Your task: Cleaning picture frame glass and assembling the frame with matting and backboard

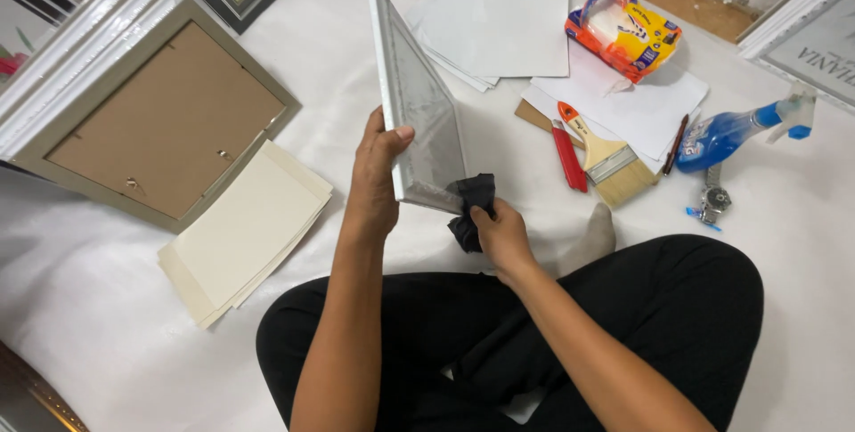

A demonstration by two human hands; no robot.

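Far left, at ten o'clock: a grey frame (151, 116) lies face down, cream boards (245, 232) stacked at its four o'clock.

Centre: a silver picture frame (417, 102) is held tilted on edge, above the lap. The left hand (374, 174) is clamped on its near-left edge, thumb over the front.

The right hand (500, 234) is closed round a dark cloth (470, 205), pressed to the frame's lower corner. Best wiped with short strokes along the moulding, grip kept firm.

At two o'clock: paintbrush (606, 156), red cutter (568, 158), blue spray bottle (726, 134).
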